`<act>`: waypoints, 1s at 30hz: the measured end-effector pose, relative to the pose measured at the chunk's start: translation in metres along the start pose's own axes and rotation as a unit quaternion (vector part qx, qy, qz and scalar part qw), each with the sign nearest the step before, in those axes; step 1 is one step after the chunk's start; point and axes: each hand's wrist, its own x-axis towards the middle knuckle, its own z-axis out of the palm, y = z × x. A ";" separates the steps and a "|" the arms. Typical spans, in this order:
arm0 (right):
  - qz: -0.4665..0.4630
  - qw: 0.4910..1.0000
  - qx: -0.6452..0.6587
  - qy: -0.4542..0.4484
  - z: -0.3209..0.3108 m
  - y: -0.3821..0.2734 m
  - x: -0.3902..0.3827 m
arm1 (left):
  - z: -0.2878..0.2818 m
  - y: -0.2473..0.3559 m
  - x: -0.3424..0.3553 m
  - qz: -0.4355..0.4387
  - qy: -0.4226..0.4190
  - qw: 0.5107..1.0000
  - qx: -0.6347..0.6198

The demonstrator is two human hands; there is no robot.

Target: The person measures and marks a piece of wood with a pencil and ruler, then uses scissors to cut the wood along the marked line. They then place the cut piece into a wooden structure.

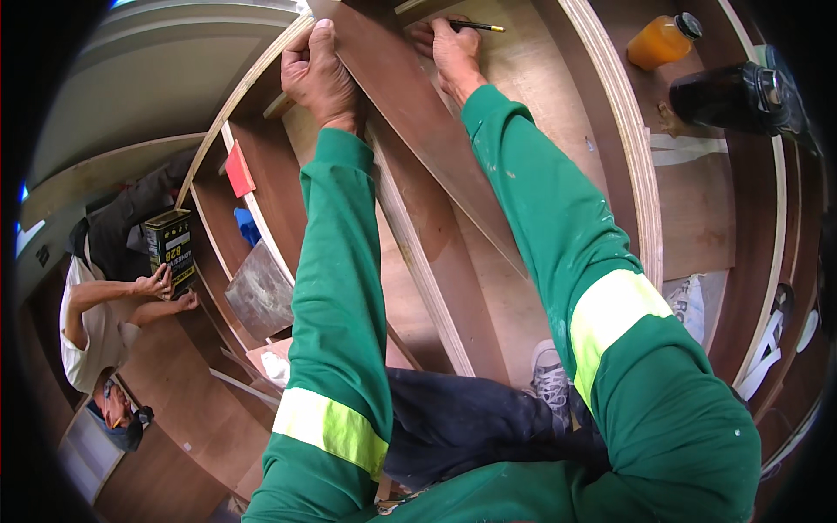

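- The left hand (pixel 321 77) was curled nearly closed, thumb straight, at the left edge of a long brown board (pixel 414 113), near its upper end; whether the fingers gripped the board I could not tell.
- The right hand (pixel 452 54) was half closed around a black pencil (pixel 475 25) with a yellow end, on the far side of the board; its fingers were partly hidden.
- The pencil pointed right, over the upper part of a pale panel (pixel 545 100).
- The board slanted between both arms, from near the upper edge of the wooden cabinet (pixel 643 187) down to the right sleeve (pixel 545 187).
- In the cabinet's upper right corner, an orange bottle (pixel 656 44) was near a black bottle (pixel 715 94).
- Beyond the cabinet's left edge, a co-worker (pixel 91 327) had both hands near a dark tin (pixel 173 237).
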 end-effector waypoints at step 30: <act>-0.084 0.715 -0.415 -0.557 0.140 -0.462 -0.403 | -0.109 0.361 0.033 -0.254 -0.528 0.729 -0.354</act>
